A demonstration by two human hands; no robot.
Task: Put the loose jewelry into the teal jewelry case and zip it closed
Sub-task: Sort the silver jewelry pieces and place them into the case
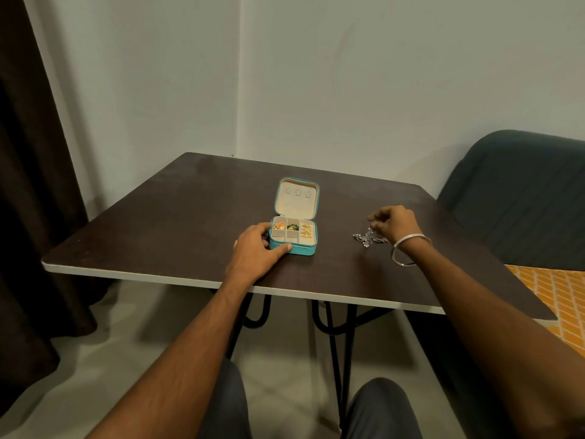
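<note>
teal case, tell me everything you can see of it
The teal case is small and square with rounded corners, and it sits open near the middle of the dark table. Its lid stands tilted back, lined in cream with three small slots. The cream base is split into compartments: gold pieces at back left, green and gold ones beside them, and gold pieces in the long right section. The left hand holds its front left corner.

Dim, even indoor light with a greenish-grey cast. A soft sheen lies on the far left of the table (221, 198). Faint shadows beneath it. Wide-angle bending at the edges. The curtain (28, 185) at left is nearly black. Focus acceptable; fine detail soft.
</note>
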